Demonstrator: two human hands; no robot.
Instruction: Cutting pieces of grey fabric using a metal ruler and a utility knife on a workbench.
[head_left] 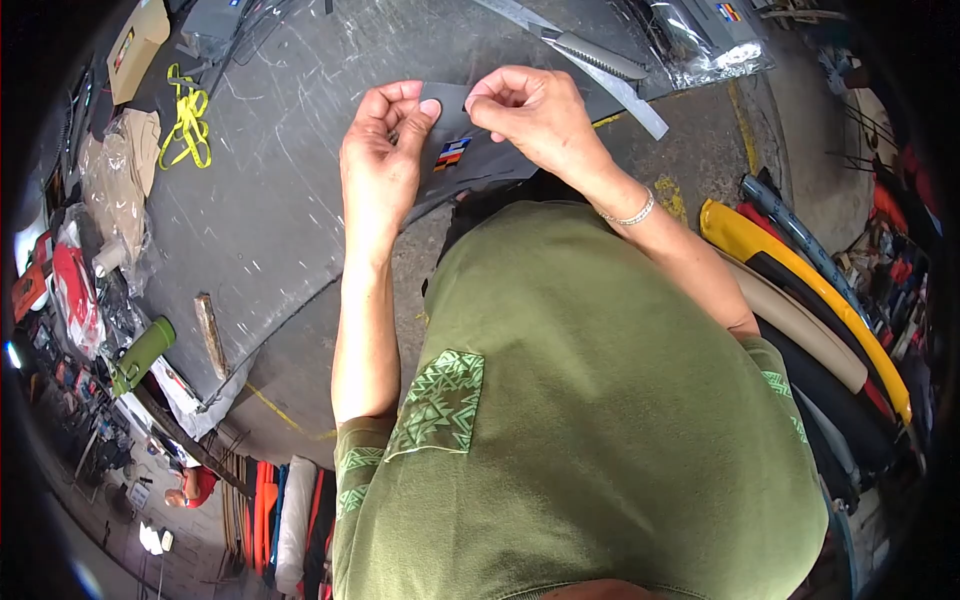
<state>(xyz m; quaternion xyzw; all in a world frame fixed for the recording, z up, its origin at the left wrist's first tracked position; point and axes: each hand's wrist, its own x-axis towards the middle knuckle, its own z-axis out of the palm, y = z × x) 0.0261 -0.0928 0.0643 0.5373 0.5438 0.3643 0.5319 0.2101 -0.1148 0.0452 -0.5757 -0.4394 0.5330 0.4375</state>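
Near the front edge of the dark, scratched table (270,180), I hold up a dark grey flat sheet (446,120). A small striped label in blue, white, red and orange (452,153) sits on it. My left hand (383,150) is closed on the sheet's left side, with the thumb over its surface. At the upper right edge my right hand (540,115) pinches with thumb and forefinger. A tiny dark bit shows at those fingertips, too small to name. Whether the right fingers grip the sheet itself is unclear.
Beyond my right hand lie a serrated-looking grey tool (600,55) and a metal ruler (632,103). A yellow strap (188,125), a cardboard box (138,50) and a wooden stick (211,335) are leftward. Material rolls (810,285) stand right. A person in red (200,487) is lower left.
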